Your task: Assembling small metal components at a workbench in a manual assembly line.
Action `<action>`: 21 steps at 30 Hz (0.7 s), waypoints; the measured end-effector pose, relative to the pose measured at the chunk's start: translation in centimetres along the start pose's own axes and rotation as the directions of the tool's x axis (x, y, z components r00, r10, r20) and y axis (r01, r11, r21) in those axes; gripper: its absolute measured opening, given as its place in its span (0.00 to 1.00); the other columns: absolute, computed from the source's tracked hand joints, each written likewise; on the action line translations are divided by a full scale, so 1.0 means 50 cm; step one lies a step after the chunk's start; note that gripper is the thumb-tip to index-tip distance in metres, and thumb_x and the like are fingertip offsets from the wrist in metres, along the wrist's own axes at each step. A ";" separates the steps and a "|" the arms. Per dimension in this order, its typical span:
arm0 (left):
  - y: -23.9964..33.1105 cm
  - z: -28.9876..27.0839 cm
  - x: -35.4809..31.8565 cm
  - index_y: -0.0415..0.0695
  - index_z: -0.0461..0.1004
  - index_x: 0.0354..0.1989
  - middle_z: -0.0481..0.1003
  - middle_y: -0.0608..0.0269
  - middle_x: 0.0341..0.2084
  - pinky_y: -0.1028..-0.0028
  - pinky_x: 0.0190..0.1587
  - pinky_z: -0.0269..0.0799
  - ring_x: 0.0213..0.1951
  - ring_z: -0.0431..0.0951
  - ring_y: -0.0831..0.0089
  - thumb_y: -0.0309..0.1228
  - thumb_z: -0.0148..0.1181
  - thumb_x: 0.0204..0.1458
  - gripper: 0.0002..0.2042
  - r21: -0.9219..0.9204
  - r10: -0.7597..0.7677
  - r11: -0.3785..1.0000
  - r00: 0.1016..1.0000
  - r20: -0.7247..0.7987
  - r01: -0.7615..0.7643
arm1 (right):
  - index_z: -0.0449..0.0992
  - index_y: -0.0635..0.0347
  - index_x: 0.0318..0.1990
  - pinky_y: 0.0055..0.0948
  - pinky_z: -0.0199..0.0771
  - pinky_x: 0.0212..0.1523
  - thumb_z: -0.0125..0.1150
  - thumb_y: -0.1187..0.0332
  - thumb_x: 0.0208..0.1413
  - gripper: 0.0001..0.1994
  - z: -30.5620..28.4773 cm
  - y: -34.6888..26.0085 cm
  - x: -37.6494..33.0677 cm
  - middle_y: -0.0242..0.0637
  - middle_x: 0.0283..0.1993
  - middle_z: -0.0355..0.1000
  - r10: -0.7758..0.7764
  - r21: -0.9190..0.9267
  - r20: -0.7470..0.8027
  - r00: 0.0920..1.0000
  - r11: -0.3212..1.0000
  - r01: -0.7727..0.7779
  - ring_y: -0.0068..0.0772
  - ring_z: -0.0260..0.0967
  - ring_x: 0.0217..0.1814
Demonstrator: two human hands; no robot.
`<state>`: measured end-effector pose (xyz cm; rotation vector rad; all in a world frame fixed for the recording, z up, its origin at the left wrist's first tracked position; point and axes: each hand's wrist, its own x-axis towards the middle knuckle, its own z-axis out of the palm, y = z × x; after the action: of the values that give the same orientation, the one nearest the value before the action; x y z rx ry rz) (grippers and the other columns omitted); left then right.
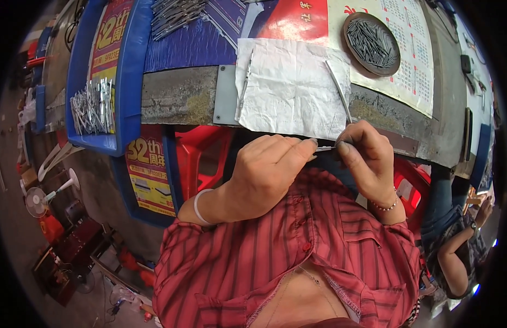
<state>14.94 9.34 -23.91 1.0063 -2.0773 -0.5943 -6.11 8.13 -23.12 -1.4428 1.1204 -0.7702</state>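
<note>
Our L hand [270, 174] held one end of a thin metal piece [325, 148]; our R hand [368, 163] pinched the other w/ thumb & fingertip. White paper [294, 87] lay just beyond both hands. We judged steady L grip, light R pressure & ends in line best.

Around two hands [267, 172] [371, 164] lie one sheet [292, 90] and two rods [245, 85] [338, 89] at twelve o'clock, one dish [373, 44] at one
</note>
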 end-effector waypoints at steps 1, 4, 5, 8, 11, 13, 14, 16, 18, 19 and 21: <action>0.001 0.001 0.002 0.36 0.72 0.38 0.72 0.57 0.24 0.68 0.27 0.69 0.25 0.74 0.63 0.23 0.60 0.44 0.11 -0.007 0.010 1.000 1.000 0.001 -0.010 | 0.68 0.65 0.29 0.21 0.60 0.22 0.56 0.75 0.54 0.05 0.001 -0.002 0.000 0.33 0.19 0.65 0.001 -0.001 -0.003 1.000 1.000 -0.001 0.21 0.62 0.20; 0.001 0.001 0.006 0.35 0.71 0.39 0.72 0.57 0.24 0.68 0.27 0.69 0.25 0.74 0.63 0.23 0.60 0.44 0.12 -0.022 0.008 1.000 1.000 0.010 -0.007 | 0.67 0.66 0.29 0.23 0.61 0.23 0.57 0.74 0.54 0.06 0.005 -0.004 0.003 0.35 0.20 0.65 -0.030 -0.038 0.010 1.000 0.999 0.030 0.24 0.62 0.20; 0.000 0.002 0.006 0.35 0.71 0.39 0.72 0.57 0.24 0.68 0.27 0.69 0.25 0.74 0.63 0.23 0.60 0.44 0.12 -0.022 0.007 1.000 1.000 0.012 -0.007 | 0.67 0.66 0.29 0.23 0.61 0.23 0.57 0.74 0.54 0.06 0.005 -0.004 0.005 0.35 0.20 0.65 -0.029 -0.037 0.010 1.000 0.999 0.030 0.24 0.62 0.20; 0.001 0.002 0.005 0.35 0.71 0.39 0.72 0.57 0.24 0.68 0.27 0.69 0.25 0.74 0.63 0.23 0.59 0.44 0.12 -0.008 0.006 1.000 1.000 0.018 -0.006 | 0.67 0.66 0.29 0.23 0.61 0.23 0.58 0.73 0.54 0.07 0.007 -0.003 0.006 0.36 0.20 0.65 -0.011 -0.023 0.019 1.000 1.000 0.012 0.24 0.62 0.20; 0.000 0.001 0.004 0.35 0.71 0.39 0.72 0.57 0.24 0.68 0.27 0.69 0.25 0.74 0.63 0.22 0.59 0.43 0.12 0.021 -0.004 1.000 0.999 0.033 0.003 | 0.67 0.66 0.29 0.24 0.61 0.24 0.58 0.73 0.54 0.08 0.009 0.004 0.009 0.36 0.20 0.65 0.009 0.016 0.014 1.000 1.000 -0.009 0.25 0.62 0.21; -0.001 0.000 0.004 0.35 0.71 0.39 0.72 0.56 0.24 0.68 0.27 0.69 0.25 0.74 0.63 0.22 0.58 0.42 0.13 0.023 -0.017 1.000 0.998 0.055 0.016 | 0.67 0.66 0.28 0.24 0.61 0.25 0.57 0.72 0.54 0.08 0.009 0.007 0.011 0.36 0.20 0.65 -0.008 -0.005 0.015 1.000 1.000 0.008 0.25 0.61 0.21; -0.002 0.001 0.004 0.35 0.71 0.39 0.72 0.56 0.24 0.68 0.27 0.69 0.25 0.74 0.63 0.22 0.58 0.42 0.13 0.023 -0.016 1.000 0.998 0.056 0.015 | 0.67 0.66 0.28 0.24 0.61 0.25 0.57 0.72 0.54 0.08 0.008 0.009 0.012 0.36 0.20 0.65 -0.008 -0.004 0.013 1.000 1.000 0.008 0.25 0.61 0.21; -0.002 0.004 0.005 0.34 0.71 0.39 0.72 0.56 0.24 0.68 0.27 0.69 0.25 0.74 0.63 0.21 0.57 0.41 0.13 0.047 -0.008 0.999 0.999 0.052 0.006 | 0.67 0.64 0.30 0.18 0.57 0.27 0.56 0.71 0.56 0.07 0.007 0.013 0.012 0.26 0.23 0.63 -0.019 -0.005 0.034 0.999 1.000 0.019 0.16 0.57 0.25; 0.000 0.004 0.009 0.34 0.71 0.39 0.72 0.56 0.24 0.68 0.27 0.69 0.25 0.74 0.63 0.21 0.57 0.41 0.13 0.058 -0.004 0.998 0.998 0.056 0.001 | 0.67 0.64 0.30 0.18 0.57 0.27 0.56 0.71 0.56 0.07 0.006 0.012 0.011 0.26 0.23 0.62 0.010 0.026 0.035 0.999 1.000 -0.011 0.16 0.56 0.26; 0.002 0.004 0.011 0.34 0.71 0.39 0.72 0.56 0.23 0.68 0.27 0.69 0.24 0.74 0.63 0.21 0.57 0.41 0.13 0.066 -0.001 0.998 0.998 0.059 -0.002 | 0.67 0.64 0.30 0.18 0.57 0.28 0.55 0.71 0.56 0.07 0.005 0.011 0.010 0.26 0.24 0.62 0.040 0.055 0.037 0.999 0.998 -0.042 0.16 0.56 0.26; 0.003 0.003 0.017 0.34 0.71 0.38 0.72 0.56 0.23 0.68 0.27 0.69 0.24 0.73 0.63 0.22 0.57 0.41 0.13 0.070 -0.001 0.998 0.997 0.071 -0.004 | 0.67 0.64 0.30 0.18 0.57 0.28 0.56 0.70 0.56 0.08 0.002 0.014 0.011 0.26 0.24 0.62 0.036 0.059 0.036 0.999 0.998 -0.038 0.16 0.56 0.26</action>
<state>14.39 8.74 -23.54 1.0365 -2.1746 -0.5675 -6.01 7.67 -23.88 -1.3769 1.0861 -0.7443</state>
